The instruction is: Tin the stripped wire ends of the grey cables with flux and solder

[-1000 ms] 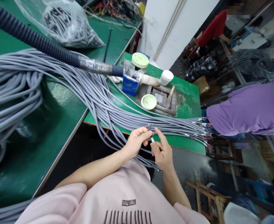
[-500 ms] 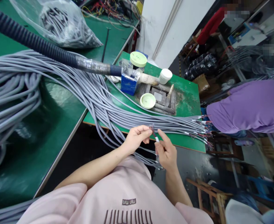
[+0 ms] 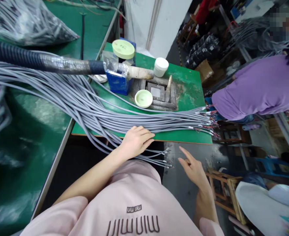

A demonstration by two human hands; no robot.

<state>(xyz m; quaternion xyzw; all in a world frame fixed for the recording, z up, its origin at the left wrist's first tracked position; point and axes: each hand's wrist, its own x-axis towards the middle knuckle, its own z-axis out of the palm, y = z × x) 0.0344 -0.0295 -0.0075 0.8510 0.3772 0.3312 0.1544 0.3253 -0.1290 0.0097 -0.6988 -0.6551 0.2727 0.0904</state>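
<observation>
Dozens of grey cables (image 3: pixel 134 120) run in a loose bundle from the left of the view across the bench (image 3: pixel 190 82), along its front edge, and fan out at its right end in white sleeves (image 3: pixel 200 113) and thin reddish wires (image 3: pixel 215 124). The left hand (image 3: pixel 136 141) lies back upward at the front edge, fingers side by side over the nearest cables; its underside is hidden, so whether that grip is clamped on anything cannot be told. The right hand (image 3: pixel 193 168) hangs in the air off the front edge, its grip apart, thumb and forefinger spread with nothing between them. A few shorter-looking ends (image 3: pixel 165 161) stick out below the left hand, between the two hands. Behind the bundle stand a pale green dish (image 3: pixel 144 99), a white tub (image 3: pixel 161 67), a blue box (image 3: pixel 118 83) and a jar (image 3: pixel 123 50) with a green lid. A dark hose (image 3: pixel 68 64), partly wrapped in silvery tape, passes over the box, its pale tip near the tub. A flat tool (image 3: pixel 168 88) lies in a grimy frame (image 3: pixel 156 106) beside the dish. Beyond the wires, a person (image 3: pixel 257 88) in purple bends away, and a wooden stool (image 3: pixel 234 200) stands at lower right
</observation>
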